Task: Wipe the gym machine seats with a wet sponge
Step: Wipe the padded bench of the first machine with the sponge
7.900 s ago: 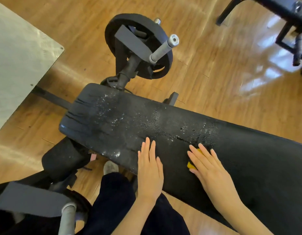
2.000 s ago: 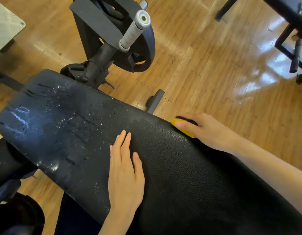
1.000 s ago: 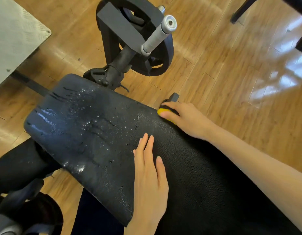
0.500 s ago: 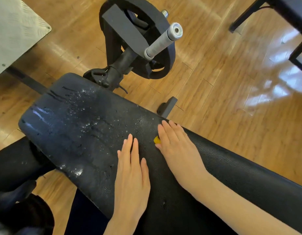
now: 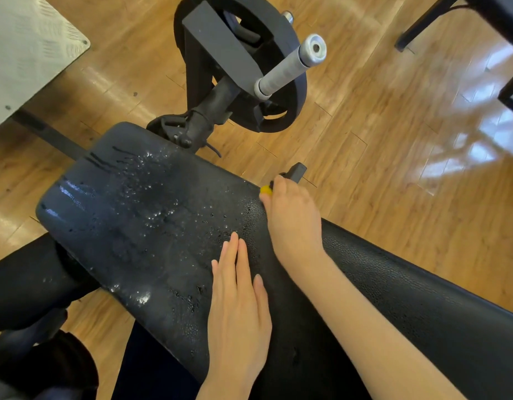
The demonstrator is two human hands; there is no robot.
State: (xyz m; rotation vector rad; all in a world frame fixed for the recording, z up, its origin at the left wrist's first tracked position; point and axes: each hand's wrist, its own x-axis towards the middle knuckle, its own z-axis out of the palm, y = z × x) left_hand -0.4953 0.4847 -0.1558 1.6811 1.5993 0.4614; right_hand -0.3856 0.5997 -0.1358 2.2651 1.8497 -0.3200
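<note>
Black padded seat (image 5: 151, 226): wet, beaded with droplets. Left hand (image 5: 238, 310): flat on seat, fingers straight, holding nothing. Right hand (image 5: 292, 217): at far edge, fingers curled over yellow sponge (image 5: 266, 189), mostly hidden.

Bare arms over a gym bench

Both forearms are uncovered, no sleeves showing; dark navy trousers (image 5: 151, 368) cover the legs below the hands.

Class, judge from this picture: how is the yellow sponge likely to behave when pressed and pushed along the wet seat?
The sponge is nearly hidden under the right hand, so it probably squashes easily. Droplets on the seat suggest it would slide readily. It sits at the seat's far edge, so it might slip off.
</note>
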